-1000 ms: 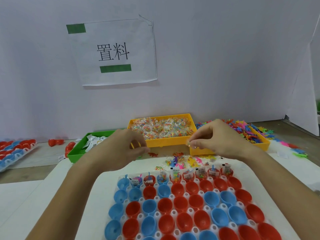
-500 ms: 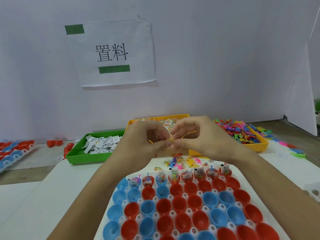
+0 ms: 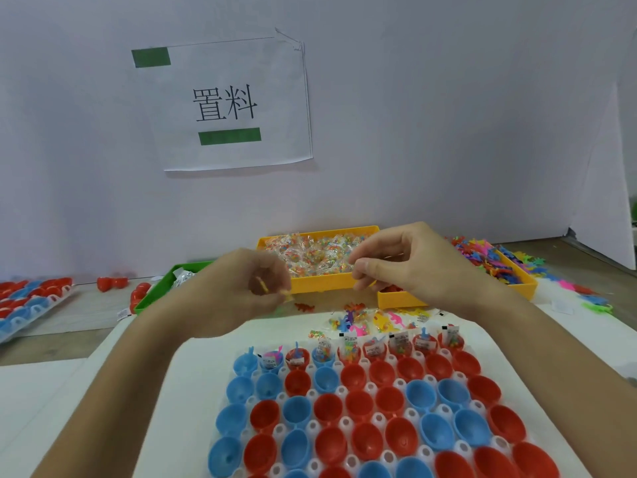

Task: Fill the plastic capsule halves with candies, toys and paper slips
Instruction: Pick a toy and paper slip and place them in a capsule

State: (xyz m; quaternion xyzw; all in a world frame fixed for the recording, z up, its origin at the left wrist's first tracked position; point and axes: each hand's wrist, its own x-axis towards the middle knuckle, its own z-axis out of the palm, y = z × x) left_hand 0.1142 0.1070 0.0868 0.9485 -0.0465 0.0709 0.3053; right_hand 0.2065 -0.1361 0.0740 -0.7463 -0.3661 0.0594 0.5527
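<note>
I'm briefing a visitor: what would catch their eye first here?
The tray of red and blue capsule halves in front, only its far row filled. Above it, the left hand pinches a small yellow toy. Behind, a yellow bin of wrapped candies.

Both hands hover above a white tray (image 3: 193, 384) of red and blue plastic capsule halves (image 3: 355, 408). The left hand (image 3: 241, 291) pinches a small yellow toy (image 3: 262, 285); the right hand (image 3: 406, 260) curls near a yellow bin of wrapped candies (image 3: 310, 288).

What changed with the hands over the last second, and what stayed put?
Half a second ago the hands met over a small yellow toy. Now they have parted: the left hand keeps pinching the yellow toy, and the right hand has drawn back rightward, fingers curled. The capsule tray and yellow candy bin look unchanged.
</note>
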